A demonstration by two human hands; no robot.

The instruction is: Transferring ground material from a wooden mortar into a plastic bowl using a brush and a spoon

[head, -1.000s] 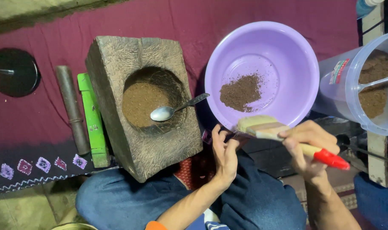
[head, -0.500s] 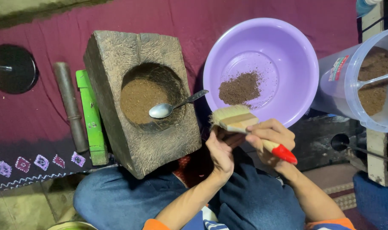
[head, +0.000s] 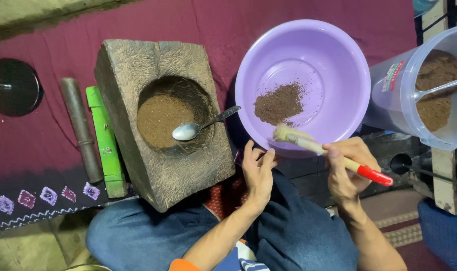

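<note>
Head view, right hand: From my remote seat I see the right hand (head: 346, 168) closed around a paintbrush (head: 329, 153), fingers wrapped on its pale wooden handle, the red handle end jutting out to the right.
Head view, brush: Its light bristles lie over the near rim of the purple basin (head: 349, 65), tip pointed left and down into the bowl, just beside the heap of brown powder (head: 280, 103) on the basin floor.
Head view, left hand: The left hand (head: 258, 173) is loosely curled, fingers bent upward against the basin's near edge; I cannot tell whether it grips the rim or only touches it. It holds nothing else that I can see.
Head view, mortar: A heavy stone block mortar (head: 133, 165) sits left of the basin, its round hollow holding more brown powder, with a metal spoon (head: 198, 127) resting bowl-down inside, handle aimed toward the basin.
Head view, surroundings: A green bar (head: 105, 140) and a dark cylindrical pestle (head: 80, 128) lie side by side left of the mortar on a maroon cloth (head: 198, 20). A clear plastic tub (head: 419, 95) of brown powder stands right of the basin. A dark round lid (head: 10, 85) lies at far left.
</note>
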